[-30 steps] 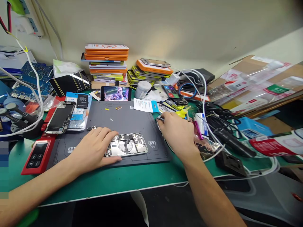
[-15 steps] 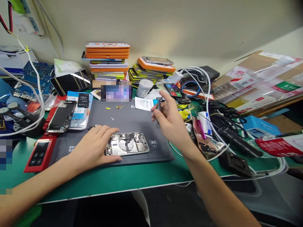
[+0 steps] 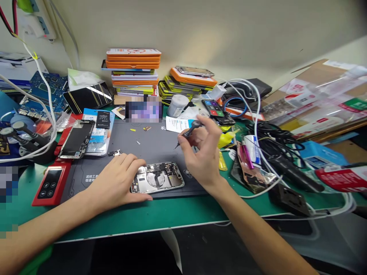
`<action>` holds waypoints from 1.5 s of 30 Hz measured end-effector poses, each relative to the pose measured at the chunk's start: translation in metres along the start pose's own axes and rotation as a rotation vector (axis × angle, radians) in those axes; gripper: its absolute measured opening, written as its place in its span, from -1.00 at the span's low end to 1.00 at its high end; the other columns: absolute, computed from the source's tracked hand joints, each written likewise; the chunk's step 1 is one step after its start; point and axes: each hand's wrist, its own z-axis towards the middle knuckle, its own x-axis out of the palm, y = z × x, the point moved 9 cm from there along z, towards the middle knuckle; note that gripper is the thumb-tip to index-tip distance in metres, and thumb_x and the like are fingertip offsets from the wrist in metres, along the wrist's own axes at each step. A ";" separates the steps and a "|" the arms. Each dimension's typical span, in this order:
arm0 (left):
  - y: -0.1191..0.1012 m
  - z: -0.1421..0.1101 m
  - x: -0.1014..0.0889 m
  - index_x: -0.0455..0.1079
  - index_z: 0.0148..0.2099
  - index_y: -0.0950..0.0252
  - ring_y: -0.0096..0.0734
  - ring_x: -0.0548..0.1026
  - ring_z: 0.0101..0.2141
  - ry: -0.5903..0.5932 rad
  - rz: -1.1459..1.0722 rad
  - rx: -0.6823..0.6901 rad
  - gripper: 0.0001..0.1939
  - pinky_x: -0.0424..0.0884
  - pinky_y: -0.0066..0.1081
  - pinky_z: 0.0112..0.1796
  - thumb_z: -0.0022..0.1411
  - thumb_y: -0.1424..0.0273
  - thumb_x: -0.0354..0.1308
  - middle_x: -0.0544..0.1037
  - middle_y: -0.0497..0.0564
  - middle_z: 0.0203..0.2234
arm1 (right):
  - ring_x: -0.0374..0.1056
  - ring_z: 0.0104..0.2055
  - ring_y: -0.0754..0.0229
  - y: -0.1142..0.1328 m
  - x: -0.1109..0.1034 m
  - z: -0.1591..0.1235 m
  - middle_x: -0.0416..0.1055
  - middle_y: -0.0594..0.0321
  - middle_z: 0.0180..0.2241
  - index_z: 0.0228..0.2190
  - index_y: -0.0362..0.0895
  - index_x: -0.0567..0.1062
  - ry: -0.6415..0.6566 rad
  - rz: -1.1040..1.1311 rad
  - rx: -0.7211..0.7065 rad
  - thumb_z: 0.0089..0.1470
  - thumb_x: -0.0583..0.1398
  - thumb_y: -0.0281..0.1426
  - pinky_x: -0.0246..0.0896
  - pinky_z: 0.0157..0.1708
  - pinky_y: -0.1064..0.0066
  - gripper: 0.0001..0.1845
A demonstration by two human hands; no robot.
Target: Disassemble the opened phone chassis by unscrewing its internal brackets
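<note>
Spanning the left end of an opened phone (image 3: 157, 177) with the left hand (image 3: 119, 179), bracing it between the thumb along its near edge and the fingers at its far side. Seeing the phone lying flat, inner parts upward, on the near part of a dark grey mat (image 3: 129, 139), just in from the front of the green table (image 3: 114, 225). Gripping a slim screwdriver (image 3: 190, 130) in the right hand (image 3: 202, 158), closing thumb and fingers round its dark handle, holding it tilted above the mat with the tip pointing down and leftward, apart from the phone. Finding a red device (image 3: 48, 185) at the mat's left and a small metal part (image 3: 115, 152) just beyond the left hand. Noticing black cables (image 3: 272, 149) heaping well to the right. Looking farther, meeting a black battery (image 3: 103, 119) lying on a packet (image 3: 96, 143), a blurred-out screen (image 3: 143, 110) facing forward, a white tub (image 3: 177, 105) near it, then orange cases (image 3: 133, 63) piling up before the pale wall (image 3: 229, 42).
</note>
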 end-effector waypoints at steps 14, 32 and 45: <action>0.025 0.001 -0.004 0.39 -0.04 0.22 -0.16 0.48 -0.19 -0.028 0.057 -0.200 -0.82 0.37 -0.20 -0.15 0.61 0.34 -0.02 0.55 0.02 -0.20 | 0.48 -0.23 0.22 0.066 0.047 -0.032 0.40 0.09 0.14 0.38 0.17 0.10 0.046 0.619 -0.291 0.46 0.14 -0.45 0.63 -0.28 0.28 -0.39; 0.028 0.004 0.000 0.46 -0.13 0.24 -0.19 0.47 -0.25 0.044 0.019 -0.229 -0.81 0.33 -0.23 -0.23 0.59 0.36 0.06 0.54 0.01 -0.26 | 0.50 -0.26 0.25 0.071 0.062 -0.042 0.45 0.10 0.15 0.40 0.14 0.08 0.183 0.523 -0.348 0.46 0.13 -0.50 0.63 -0.21 0.24 -0.36; 0.028 0.006 0.002 0.47 -0.10 0.25 -0.18 0.47 -0.25 0.104 0.038 -0.262 -0.80 0.33 -0.24 -0.24 0.59 0.36 0.04 0.53 0.02 -0.27 | 0.56 -0.22 0.20 0.067 0.066 -0.042 0.51 0.23 0.00 0.38 0.21 0.13 0.220 0.520 -0.295 0.45 0.15 -0.48 0.66 -0.21 0.25 -0.37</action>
